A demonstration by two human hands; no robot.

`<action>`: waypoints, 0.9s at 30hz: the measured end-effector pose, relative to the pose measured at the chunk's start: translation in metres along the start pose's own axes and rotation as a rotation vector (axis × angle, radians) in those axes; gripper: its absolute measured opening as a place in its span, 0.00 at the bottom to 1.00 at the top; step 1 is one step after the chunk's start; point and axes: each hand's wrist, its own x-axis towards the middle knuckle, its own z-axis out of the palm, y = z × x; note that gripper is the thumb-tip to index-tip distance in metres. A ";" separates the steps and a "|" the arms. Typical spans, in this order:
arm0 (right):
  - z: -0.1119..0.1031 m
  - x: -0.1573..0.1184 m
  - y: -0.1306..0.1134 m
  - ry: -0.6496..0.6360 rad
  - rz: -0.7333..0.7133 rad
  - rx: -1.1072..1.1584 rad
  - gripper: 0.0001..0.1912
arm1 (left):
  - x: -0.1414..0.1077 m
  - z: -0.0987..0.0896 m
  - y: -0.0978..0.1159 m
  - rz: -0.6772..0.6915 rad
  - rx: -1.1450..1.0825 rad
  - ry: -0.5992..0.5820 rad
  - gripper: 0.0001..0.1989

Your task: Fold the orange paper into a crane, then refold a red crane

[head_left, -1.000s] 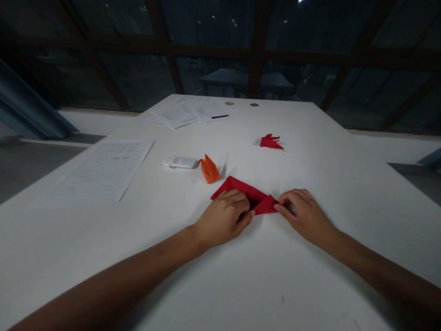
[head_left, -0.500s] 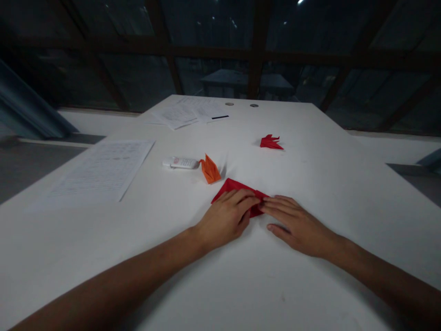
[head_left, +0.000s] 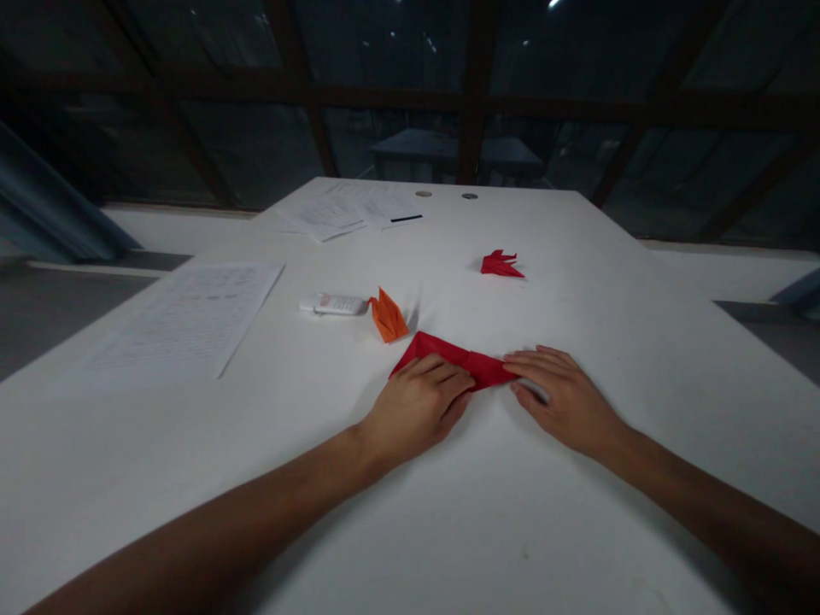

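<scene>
A folded sheet of red origami paper (head_left: 490,370) lies on the white table, narrowing to a point on its right. My left hand (head_left: 419,397) rests over its lower left part, fingers together and curled on the paper, holding it against the table; the paper beneath is hidden. At the right point is my right hand (head_left: 560,393), with the tip between its fingertips and thumb. Just beyond my left hand stands an orange paper crane (head_left: 388,316). A small red folded paper figure (head_left: 501,264) lies farther back on the right.
A white remote control (head_left: 333,304) lies beside the crane. On the left is a printed sheet (head_left: 185,320); more printed papers (head_left: 339,211) with a dark pen-like strip (head_left: 407,219) are at the back. Two small round discs (head_left: 470,196) sit near the far edge.
My right hand has slid to the right along the red paper, out to its tip, uncovering the narrow right part. My left hand stays on the paper.
</scene>
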 end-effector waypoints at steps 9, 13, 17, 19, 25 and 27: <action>-0.005 0.005 -0.006 0.114 0.035 0.169 0.06 | -0.005 0.004 -0.002 0.097 0.105 0.132 0.16; -0.014 0.004 -0.024 0.181 0.107 0.294 0.05 | -0.006 0.001 0.001 0.170 0.031 0.234 0.17; -0.021 0.002 -0.036 0.281 0.380 0.478 0.14 | -0.009 -0.002 0.005 0.198 -0.311 0.290 0.19; -0.022 0.002 -0.036 0.283 0.451 0.574 0.22 | -0.009 -0.004 0.010 0.144 -0.457 0.337 0.16; -0.007 0.002 -0.029 -0.031 0.402 0.899 0.30 | -0.003 -0.001 0.018 -0.324 -1.006 0.324 0.07; -0.004 0.004 -0.027 -0.067 0.433 0.996 0.28 | 0.000 0.002 0.015 -0.375 -1.204 0.306 0.11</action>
